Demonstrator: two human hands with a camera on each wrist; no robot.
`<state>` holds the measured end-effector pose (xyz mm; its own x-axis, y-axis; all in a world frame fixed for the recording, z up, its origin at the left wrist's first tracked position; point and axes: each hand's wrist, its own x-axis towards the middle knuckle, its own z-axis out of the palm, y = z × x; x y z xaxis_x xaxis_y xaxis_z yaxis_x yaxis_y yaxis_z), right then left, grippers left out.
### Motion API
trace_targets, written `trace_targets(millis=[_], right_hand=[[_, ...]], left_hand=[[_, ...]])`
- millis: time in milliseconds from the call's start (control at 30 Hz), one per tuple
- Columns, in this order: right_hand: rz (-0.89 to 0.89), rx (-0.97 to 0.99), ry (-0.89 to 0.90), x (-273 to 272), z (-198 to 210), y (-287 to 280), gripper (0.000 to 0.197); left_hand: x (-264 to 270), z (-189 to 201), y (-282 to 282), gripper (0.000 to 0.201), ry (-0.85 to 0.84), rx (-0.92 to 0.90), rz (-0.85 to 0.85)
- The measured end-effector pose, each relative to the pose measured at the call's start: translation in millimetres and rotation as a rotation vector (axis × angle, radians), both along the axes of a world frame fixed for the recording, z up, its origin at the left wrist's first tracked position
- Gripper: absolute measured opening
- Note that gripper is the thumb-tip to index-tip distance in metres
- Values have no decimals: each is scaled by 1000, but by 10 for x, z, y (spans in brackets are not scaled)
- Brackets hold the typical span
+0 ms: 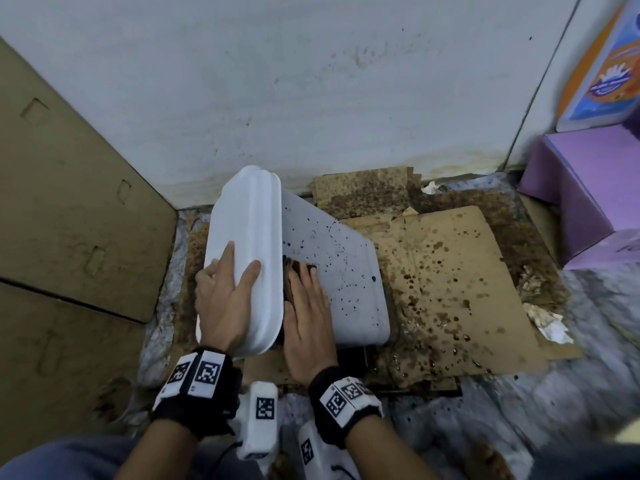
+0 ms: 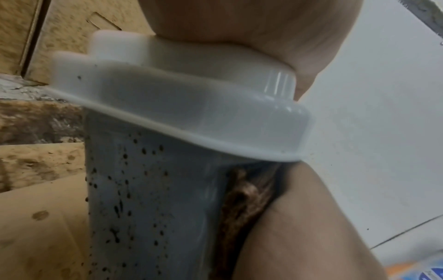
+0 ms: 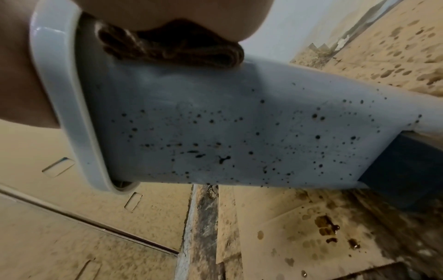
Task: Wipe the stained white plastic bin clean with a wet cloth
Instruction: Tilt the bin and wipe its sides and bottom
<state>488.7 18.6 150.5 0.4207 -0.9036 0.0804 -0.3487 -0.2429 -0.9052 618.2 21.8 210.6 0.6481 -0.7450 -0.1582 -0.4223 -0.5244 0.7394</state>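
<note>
The white plastic bin (image 1: 346,271) lies on its side on the floor, its upward wall speckled with dark spots. Its wide white top (image 1: 249,220) faces left. My left hand (image 1: 225,296) lies flat against that top with fingers straight and spread. My right hand (image 1: 306,306) presses a brown wet cloth (image 1: 292,268) flat onto the speckled wall just beside the rim. In the left wrist view the cloth (image 2: 242,199) sits bunched under the rim (image 2: 191,113). In the right wrist view the cloth (image 3: 172,47) sits above a smeared patch, and dark spots cover the rest of the bin wall (image 3: 239,132).
Stained flattened cardboard (image 1: 450,289) lies under and to the right of the bin. Large cardboard boxes (image 1: 69,202) stand close on the left, a purple box (image 1: 581,188) on the right, and a white wall (image 1: 311,81) behind. Crumpled paper scraps (image 1: 547,323) lie at the right.
</note>
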Motion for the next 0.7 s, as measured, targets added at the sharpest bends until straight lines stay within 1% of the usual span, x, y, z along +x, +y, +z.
trace_targets(millis=[67, 167, 300, 367, 433, 533, 633, 700], right_hand=[[6, 6, 13, -22, -67, -17, 54], [-41, 64, 37, -131, -275, -82, 53], [-74, 187, 78, -283, -509, -186, 52], [-71, 219, 70, -261, -476, -194, 52], [-53, 216, 57, -192, -361, -162, 53], [6, 107, 19, -68, -130, -54, 54], [66, 27, -2, 13, 28, 31, 55], [72, 5, 3, 30, 47, 39, 55]], left_hand=[[-11, 2, 4, 81, -27, 26, -47], [23, -2, 17, 76, -28, 33, -107], [68, -15, 7, 83, -5, 29, -98], [86, -26, 1, 87, 14, 23, -84], [107, -43, -6, 86, 23, 7, -84], [131, -43, -20, 86, 66, -30, -79], [87, 52, -70, 83, 148, -60, 39], [23, 113, -117, 76, 119, -48, 88]])
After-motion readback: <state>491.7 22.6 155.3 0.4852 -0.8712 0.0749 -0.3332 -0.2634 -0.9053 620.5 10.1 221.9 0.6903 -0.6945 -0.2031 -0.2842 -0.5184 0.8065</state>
